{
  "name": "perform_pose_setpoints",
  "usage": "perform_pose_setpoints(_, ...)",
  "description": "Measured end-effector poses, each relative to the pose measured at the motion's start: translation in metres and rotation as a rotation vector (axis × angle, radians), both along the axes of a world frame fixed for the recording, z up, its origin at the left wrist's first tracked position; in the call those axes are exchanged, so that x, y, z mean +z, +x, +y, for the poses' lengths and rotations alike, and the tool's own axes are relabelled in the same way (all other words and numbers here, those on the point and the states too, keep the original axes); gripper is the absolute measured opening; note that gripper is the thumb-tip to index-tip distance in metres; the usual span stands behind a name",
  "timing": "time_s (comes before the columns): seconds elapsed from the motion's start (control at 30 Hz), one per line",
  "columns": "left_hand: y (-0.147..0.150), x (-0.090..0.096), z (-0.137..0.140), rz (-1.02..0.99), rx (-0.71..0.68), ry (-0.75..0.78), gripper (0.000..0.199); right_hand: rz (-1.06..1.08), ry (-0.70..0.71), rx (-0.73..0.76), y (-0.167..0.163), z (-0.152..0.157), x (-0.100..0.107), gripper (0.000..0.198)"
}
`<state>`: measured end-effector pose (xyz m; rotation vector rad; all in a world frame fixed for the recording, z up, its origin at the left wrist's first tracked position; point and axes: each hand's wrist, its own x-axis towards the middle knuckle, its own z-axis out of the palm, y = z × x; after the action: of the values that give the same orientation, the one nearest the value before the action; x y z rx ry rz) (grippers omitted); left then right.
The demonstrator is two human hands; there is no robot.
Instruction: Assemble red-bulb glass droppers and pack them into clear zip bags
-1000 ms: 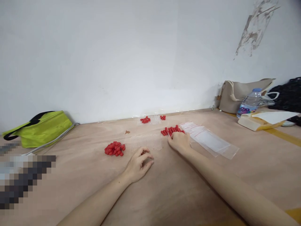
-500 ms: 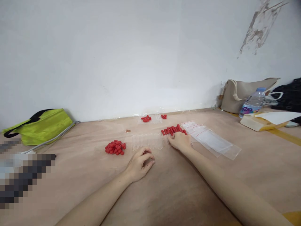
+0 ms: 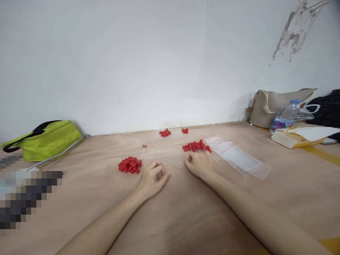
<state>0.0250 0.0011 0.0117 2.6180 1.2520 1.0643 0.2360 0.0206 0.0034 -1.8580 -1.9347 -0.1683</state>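
Note:
A row of thin clear tubes lies side by side in the middle of the table. My left hand rests at the row's near left edge, fingers loosely curled and thumb apart, with nothing visible in it. Over the right end of the row, my right hand has its fingers bent and drawn together; whatever is between the fingertips is hidden. Just beyond it, red rubber bulbs sit on clear tubes as assembled droppers, partly covered by the hand. A pile of loose red bulbs lies left of my left hand.
Clear zip bags lie to the right of the droppers. Near the wall is a clear bag with red-bulbed droppers. A lime-green bag stands left; a water bottle, tissue pack and beige bag stand right.
My right hand has shifted slightly left and toward me, uncovering more of the droppers at the right. My left hand has moved a little left and away from me.

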Motion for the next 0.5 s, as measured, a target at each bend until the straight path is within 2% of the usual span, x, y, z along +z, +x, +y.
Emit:
perform_pose_setpoints(0.1,-0.028,0.022,0.021,0.101,0.271,-0.053,0.017,-0.036,-0.027,0.084,-0.014,-0.007,0.0,0.022)
perform_pose_setpoints(0.13,-0.04,0.031,0.029,0.142,0.419,-0.099,0.017,-0.045,-0.04,0.087,-0.016,-0.007,0.0,0.022)
perform_pose_setpoints(0.2,-0.066,0.044,0.042,0.159,0.552,-0.127,0.022,-0.046,-0.068,0.053,-0.018,-0.004,0.002,0.023)
perform_pose_setpoints(0.33,-0.096,0.053,0.054,0.204,0.654,-0.239,0.04,0.013,-0.118,-0.047,-0.012,0.007,0.005,0.023)
perform_pose_setpoints(0.5,-0.089,0.045,0.05,0.322,0.715,-0.299,0.041,0.06,-0.143,-0.071,-0.003,0.013,0.003,0.026)
